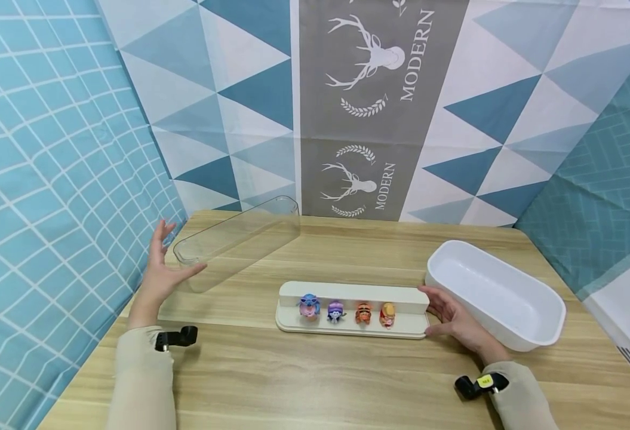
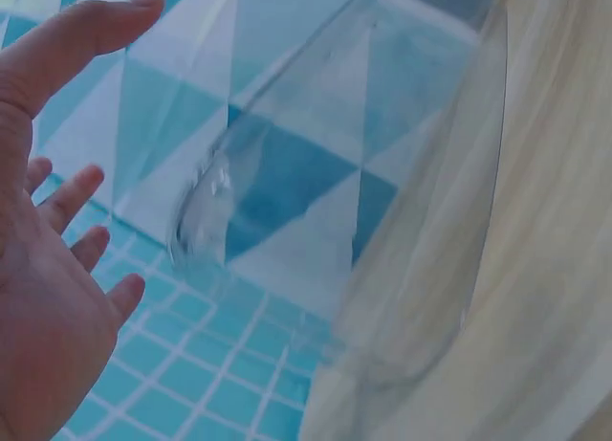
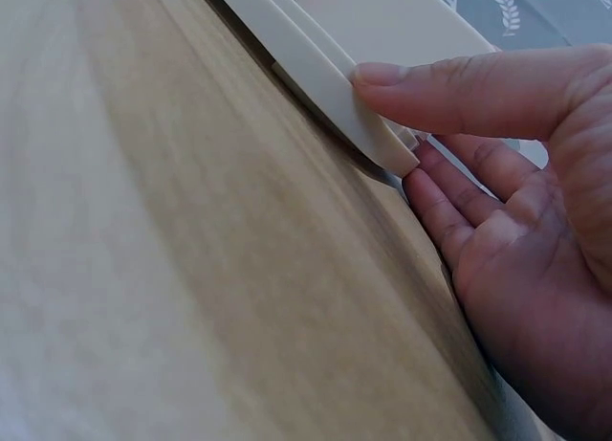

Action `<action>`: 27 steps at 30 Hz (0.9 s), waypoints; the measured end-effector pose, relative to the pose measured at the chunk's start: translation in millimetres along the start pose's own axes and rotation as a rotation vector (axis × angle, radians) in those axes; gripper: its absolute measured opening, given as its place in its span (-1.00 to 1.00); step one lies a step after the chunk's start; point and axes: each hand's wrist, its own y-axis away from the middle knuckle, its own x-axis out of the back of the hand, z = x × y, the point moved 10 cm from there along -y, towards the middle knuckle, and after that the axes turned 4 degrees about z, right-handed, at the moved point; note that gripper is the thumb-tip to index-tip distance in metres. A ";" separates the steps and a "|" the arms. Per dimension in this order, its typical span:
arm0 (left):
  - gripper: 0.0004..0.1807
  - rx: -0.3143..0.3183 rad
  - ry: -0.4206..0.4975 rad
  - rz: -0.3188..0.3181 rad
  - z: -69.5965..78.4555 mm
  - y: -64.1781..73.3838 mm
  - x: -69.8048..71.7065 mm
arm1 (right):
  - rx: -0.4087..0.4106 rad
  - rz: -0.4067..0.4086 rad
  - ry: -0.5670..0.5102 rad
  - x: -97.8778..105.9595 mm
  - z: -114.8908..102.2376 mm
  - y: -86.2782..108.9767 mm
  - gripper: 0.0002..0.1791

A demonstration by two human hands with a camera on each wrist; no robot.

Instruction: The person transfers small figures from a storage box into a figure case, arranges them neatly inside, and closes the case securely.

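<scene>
On the table lies a cream display stand (image 1: 352, 292) with a raised back step. Several small figurines line its front ledge, from a blue one (image 1: 309, 306) at the left to a yellow-and-red one (image 1: 387, 315) at the right. My right hand (image 1: 454, 319) grips the stand's right end, thumb (image 3: 430, 87) on its front edge and fingers at the end face. At the left, a clear plastic cover (image 1: 239, 245) stands slanted on the table. My left hand (image 1: 159, 275) is beside its near end, thumb and fingers spread wide, with a gap to the cover in the left wrist view.
A white oblong tub (image 1: 497, 298) stands at the right, just behind my right hand. Blue tile-patterned cloth (image 1: 40, 179) hangs along the left side, and a triangle-patterned cloth (image 1: 255, 77) closes off the back of the wooden table (image 1: 293, 382).
</scene>
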 end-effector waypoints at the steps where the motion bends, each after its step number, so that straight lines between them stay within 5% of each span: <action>1: 0.33 0.029 -0.002 0.002 -6.5 0.4 3.1 | 0.001 -0.001 0.002 0.3 0.4 0.2 -0.01; 8: 0.37 0.140 0.031 -0.019 -35.5 3.9 11.4 | -0.011 0.001 0.007 0.1 2.0 1.2 -0.01; 17: 0.40 0.208 0.107 -0.073 -66.7 6.3 -5.3 | -0.035 0.010 0.022 0.8 2.5 2.6 0.01; 23: 0.41 0.294 0.032 -0.145 -80.8 11.5 -19.1 | -0.034 0.010 0.029 1.6 2.9 2.3 0.00; 27: 0.39 0.323 -0.009 -0.116 -84.8 12.3 -20.0 | -0.036 0.010 0.035 1.7 3.4 1.8 0.00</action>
